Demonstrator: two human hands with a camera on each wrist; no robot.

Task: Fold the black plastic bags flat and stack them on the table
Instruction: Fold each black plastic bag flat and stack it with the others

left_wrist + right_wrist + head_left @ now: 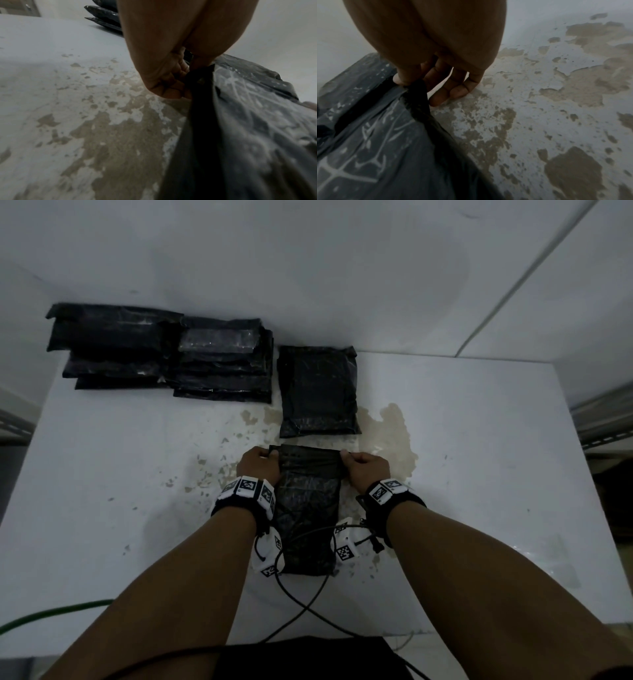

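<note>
Pinching the far corners of the black plastic bag point(310, 508), one corner per hand: left hand point(260, 465) at the far-left corner, fingers curled tight round the plastic in the left wrist view; right hand point(366, 469) nipping the far-right corner between thumb and forefinger, remaining fingers point(453, 89) extended down, tips touching the table point(479, 474).

Lying at centre frame in the head view, just below the single flat bag point(318, 392) and well apart from the stacks point(164, 354) at upper left. Long axis running top to bottom of the frame, far short edge held taut between the hands, near short edge pointing toward the bottom of the frame, beside the white wrist-camera housings and crossed by a black cable point(301, 542).

Likely trouble from here: slick film slipping out of the lighter right-hand pinch, leaving a skewed fold; uneven pull between the hands dragging the corners out of line; trapped air puffing the fold; cable snagging the near end and tugging the bag crooked; peeling patches point(573, 83) on the table catching the film.
</note>
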